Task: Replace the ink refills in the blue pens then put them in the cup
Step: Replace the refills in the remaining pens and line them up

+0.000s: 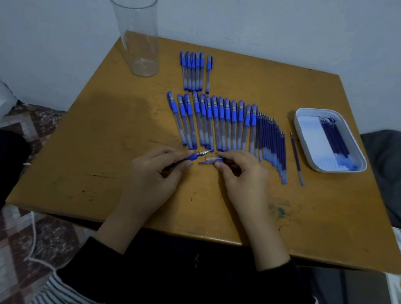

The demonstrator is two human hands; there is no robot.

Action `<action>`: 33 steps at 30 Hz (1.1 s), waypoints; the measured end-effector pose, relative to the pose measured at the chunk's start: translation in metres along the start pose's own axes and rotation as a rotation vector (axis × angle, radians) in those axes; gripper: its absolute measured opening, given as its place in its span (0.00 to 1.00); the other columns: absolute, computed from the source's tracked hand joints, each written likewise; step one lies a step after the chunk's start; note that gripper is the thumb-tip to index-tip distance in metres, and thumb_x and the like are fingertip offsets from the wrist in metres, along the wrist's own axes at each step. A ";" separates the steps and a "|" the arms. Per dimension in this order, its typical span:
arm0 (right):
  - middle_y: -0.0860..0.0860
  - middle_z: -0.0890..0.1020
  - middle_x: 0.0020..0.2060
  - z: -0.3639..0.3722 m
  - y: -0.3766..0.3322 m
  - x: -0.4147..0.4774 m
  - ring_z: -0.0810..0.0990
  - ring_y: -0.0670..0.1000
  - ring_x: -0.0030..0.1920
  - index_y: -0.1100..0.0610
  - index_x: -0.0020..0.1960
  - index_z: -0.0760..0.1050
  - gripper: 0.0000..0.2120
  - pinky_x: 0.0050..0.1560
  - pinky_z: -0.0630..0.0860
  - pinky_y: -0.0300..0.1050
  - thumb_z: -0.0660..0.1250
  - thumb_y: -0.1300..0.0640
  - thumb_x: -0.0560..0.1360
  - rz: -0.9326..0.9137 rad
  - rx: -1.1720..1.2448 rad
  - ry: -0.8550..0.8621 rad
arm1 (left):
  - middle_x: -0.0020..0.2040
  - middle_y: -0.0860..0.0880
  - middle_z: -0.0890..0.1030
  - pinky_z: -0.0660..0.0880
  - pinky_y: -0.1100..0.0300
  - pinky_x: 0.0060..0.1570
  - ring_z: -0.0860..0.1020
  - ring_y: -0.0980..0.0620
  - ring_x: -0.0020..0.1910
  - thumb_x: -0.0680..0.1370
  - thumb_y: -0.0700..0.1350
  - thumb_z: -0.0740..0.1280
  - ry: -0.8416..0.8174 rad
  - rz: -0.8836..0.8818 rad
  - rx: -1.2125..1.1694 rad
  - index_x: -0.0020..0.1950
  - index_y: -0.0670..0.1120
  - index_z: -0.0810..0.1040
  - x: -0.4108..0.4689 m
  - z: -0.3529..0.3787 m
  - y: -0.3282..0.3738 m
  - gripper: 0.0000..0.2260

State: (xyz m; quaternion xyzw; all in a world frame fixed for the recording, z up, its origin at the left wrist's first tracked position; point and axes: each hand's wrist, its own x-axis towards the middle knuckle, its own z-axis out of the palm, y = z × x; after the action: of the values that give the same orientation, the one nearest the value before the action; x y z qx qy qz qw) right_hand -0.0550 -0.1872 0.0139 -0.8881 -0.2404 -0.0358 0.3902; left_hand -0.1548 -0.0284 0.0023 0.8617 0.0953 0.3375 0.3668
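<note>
My left hand is curled round an uncapped blue pen, thumb and forefinger pinching it just behind the blue grip, with the metal tip pointing right and slightly away from me. My right hand faces it, its fingertips pinching the pen's cap, a clear sleeve with a blue clip. The cap's mouth sits just beside the tip, not yet on it. Both hands hover low over the near middle of the worn yellow-brown table.

Just beyond my fingers lies a long row of capped blue pens, side by side with caps to the far end. A smaller bunch of six capped pens lies farther back. To the right of the long row, touching it, is a fan of bare blue refills, and one lone refill lies apart, between the fan and a white tray. The tray, at the right of the table, holds more refills on something white.

The clear plastic cup stands upright at the far left corner, well apart from the pen I hold.

Any print on the pens or refills is too small to read.
</note>
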 end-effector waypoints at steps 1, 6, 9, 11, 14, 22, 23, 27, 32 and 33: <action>0.45 0.82 0.49 0.000 0.001 0.000 0.75 0.38 0.50 0.55 0.55 0.83 0.10 0.52 0.67 0.22 0.73 0.59 0.74 -0.009 0.005 0.002 | 0.48 0.52 0.84 0.72 0.73 0.46 0.80 0.60 0.46 0.75 0.38 0.75 -0.007 0.000 0.006 0.56 0.44 0.86 0.000 -0.001 0.001 0.10; 0.43 0.80 0.47 -0.001 0.004 0.001 0.75 0.38 0.48 0.55 0.53 0.83 0.08 0.51 0.68 0.22 0.73 0.58 0.74 -0.039 0.028 -0.007 | 0.47 0.51 0.84 0.70 0.75 0.46 0.79 0.61 0.45 0.75 0.38 0.75 -0.006 -0.006 0.015 0.56 0.43 0.86 -0.001 -0.003 0.004 0.10; 0.41 0.80 0.46 -0.002 0.006 -0.002 0.76 0.36 0.46 0.53 0.53 0.82 0.08 0.51 0.69 0.23 0.72 0.58 0.75 -0.047 0.092 -0.008 | 0.47 0.52 0.84 0.70 0.75 0.46 0.78 0.64 0.45 0.75 0.37 0.76 -0.002 0.002 0.015 0.56 0.43 0.86 0.000 -0.003 0.004 0.10; 0.40 0.80 0.46 -0.005 0.006 -0.003 0.77 0.36 0.49 0.51 0.54 0.80 0.07 0.52 0.72 0.27 0.72 0.57 0.75 -0.039 0.179 -0.028 | 0.47 0.52 0.84 0.70 0.75 0.46 0.79 0.63 0.45 0.75 0.37 0.76 -0.006 0.001 0.018 0.56 0.43 0.86 0.000 -0.003 0.004 0.10; 0.44 0.82 0.45 -0.010 0.006 -0.006 0.80 0.43 0.48 0.49 0.51 0.80 0.08 0.50 0.77 0.35 0.72 0.60 0.75 -0.017 0.345 -0.038 | 0.47 0.52 0.84 0.71 0.74 0.47 0.79 0.63 0.45 0.75 0.37 0.76 -0.003 -0.003 0.000 0.56 0.43 0.86 0.000 -0.002 0.002 0.10; 0.47 0.85 0.48 -0.016 0.004 -0.002 0.83 0.44 0.50 0.55 0.53 0.82 0.10 0.53 0.79 0.38 0.71 0.66 0.75 0.092 0.686 0.008 | 0.48 0.51 0.84 0.74 0.69 0.46 0.80 0.59 0.46 0.76 0.37 0.75 -0.050 0.030 -0.028 0.57 0.43 0.86 -0.001 -0.003 0.002 0.10; 0.47 0.85 0.48 -0.015 0.004 -0.001 0.83 0.45 0.51 0.55 0.53 0.83 0.10 0.54 0.79 0.39 0.71 0.66 0.75 0.085 0.691 0.002 | 0.48 0.50 0.84 0.75 0.68 0.46 0.81 0.59 0.45 0.76 0.38 0.75 -0.051 0.033 -0.034 0.57 0.43 0.86 -0.001 -0.002 0.002 0.10; 0.50 0.86 0.49 -0.008 -0.002 0.000 0.84 0.47 0.52 0.57 0.54 0.82 0.10 0.54 0.78 0.39 0.71 0.67 0.75 0.040 0.720 -0.062 | 0.47 0.50 0.84 0.74 0.69 0.46 0.80 0.58 0.45 0.75 0.40 0.73 -0.036 0.039 -0.037 0.56 0.43 0.86 -0.001 0.000 0.001 0.10; 0.52 0.86 0.48 -0.002 -0.007 -0.001 0.84 0.51 0.51 0.56 0.51 0.80 0.10 0.53 0.79 0.40 0.72 0.68 0.73 0.069 0.899 -0.079 | 0.46 0.50 0.84 0.73 0.70 0.44 0.80 0.58 0.44 0.76 0.39 0.74 -0.025 0.017 -0.061 0.57 0.42 0.86 -0.002 -0.001 0.001 0.10; 0.51 0.86 0.47 -0.002 -0.006 -0.002 0.85 0.51 0.52 0.57 0.49 0.80 0.10 0.53 0.79 0.39 0.71 0.69 0.73 0.069 0.911 -0.081 | 0.46 0.50 0.84 0.72 0.71 0.44 0.80 0.58 0.43 0.76 0.39 0.74 -0.020 0.013 -0.063 0.56 0.42 0.86 -0.001 -0.001 0.000 0.09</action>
State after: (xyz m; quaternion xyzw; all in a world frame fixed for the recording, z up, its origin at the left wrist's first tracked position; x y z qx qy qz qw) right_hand -0.0591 -0.1853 0.0190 -0.6341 -0.2168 0.1216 0.7322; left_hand -0.1564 -0.0287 0.0020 0.8537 0.0754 0.3340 0.3924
